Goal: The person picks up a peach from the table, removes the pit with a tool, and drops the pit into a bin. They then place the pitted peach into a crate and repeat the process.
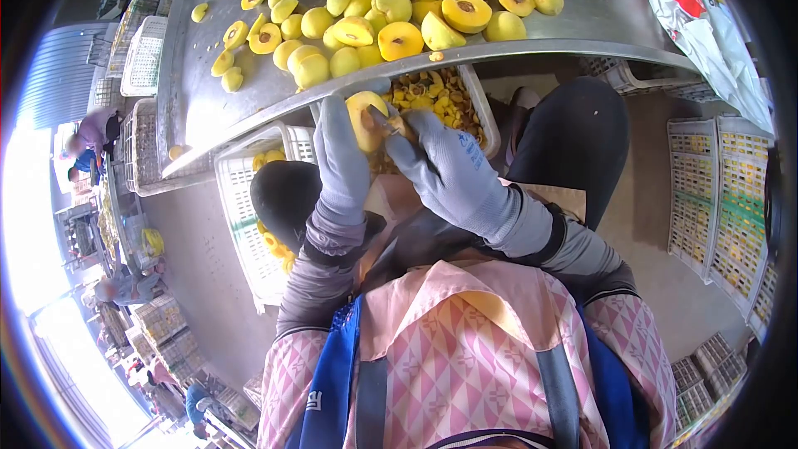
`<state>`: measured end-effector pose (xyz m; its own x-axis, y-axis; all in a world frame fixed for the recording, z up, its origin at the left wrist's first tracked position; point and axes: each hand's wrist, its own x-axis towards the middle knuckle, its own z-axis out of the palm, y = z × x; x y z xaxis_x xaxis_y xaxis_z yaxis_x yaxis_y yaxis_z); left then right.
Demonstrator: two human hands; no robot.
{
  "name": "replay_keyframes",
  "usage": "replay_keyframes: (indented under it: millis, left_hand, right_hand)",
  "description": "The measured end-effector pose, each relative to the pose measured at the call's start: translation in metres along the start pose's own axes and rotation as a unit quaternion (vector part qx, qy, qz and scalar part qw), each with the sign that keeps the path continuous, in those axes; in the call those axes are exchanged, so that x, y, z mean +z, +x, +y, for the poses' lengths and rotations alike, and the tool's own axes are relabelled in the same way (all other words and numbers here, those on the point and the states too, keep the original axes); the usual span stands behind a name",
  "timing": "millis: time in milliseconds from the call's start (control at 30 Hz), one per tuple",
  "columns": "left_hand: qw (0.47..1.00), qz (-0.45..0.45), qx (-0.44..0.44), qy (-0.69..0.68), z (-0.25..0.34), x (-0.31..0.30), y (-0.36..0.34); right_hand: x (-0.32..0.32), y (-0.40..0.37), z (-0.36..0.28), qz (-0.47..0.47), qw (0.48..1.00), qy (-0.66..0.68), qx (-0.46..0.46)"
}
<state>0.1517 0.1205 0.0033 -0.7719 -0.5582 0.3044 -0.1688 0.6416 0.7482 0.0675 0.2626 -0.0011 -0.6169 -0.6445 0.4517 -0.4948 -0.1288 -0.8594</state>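
My left hand (342, 154), in a grey-white work glove, is closed round a yellow peach half (361, 110) in front of the table edge. The cut face of that half is turned toward my right hand (459, 173). My right hand, gloved alike, is closed with its fingertips at the pit hollow. A small dark tip shows there, but the fingers hide most of what they hold. Just beyond my hands, many cut peach halves (401, 40) lie heaped on the metal table (598, 29). Below them stands a crate (482, 104) of peach pits and scraps.
A white crate (241, 199) with yellow peach pieces stands by my left knee. A plastic bag (706, 41) hangs over the table's right corner. Stacked crates (694, 191) stand at the right. Other people (96, 133) are at the far left.
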Motion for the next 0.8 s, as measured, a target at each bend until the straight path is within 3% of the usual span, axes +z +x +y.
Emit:
replay_keyframes:
  millis: [167,267,500,700,800]
  left_hand:
    - [0.997,-0.003,-0.059,-0.058,0.018,0.0,-0.001]
    - [0.984,-0.012,-0.084,-0.157,0.016,0.0,0.0]
    - [0.993,-0.069,0.039,-0.087,0.008,-0.007,0.01]
    - [0.985,-0.153,0.033,-0.066,-0.021,-0.012,0.007]
    - [0.981,-0.189,0.0,-0.043,-0.002,-0.013,0.019]
  right_hand:
    - [0.003,-0.001,0.004,-0.011,1.0,-0.012,-0.007]
    - [-0.003,0.0,-0.005,0.008,0.993,-0.094,-0.066]
    - [-0.01,-0.003,-0.003,-0.049,0.986,-0.141,-0.071]
    - [-0.005,-0.009,0.005,-0.057,0.985,-0.142,-0.076]
    - [-0.002,-0.01,0.006,-0.023,0.99,-0.123,-0.072]
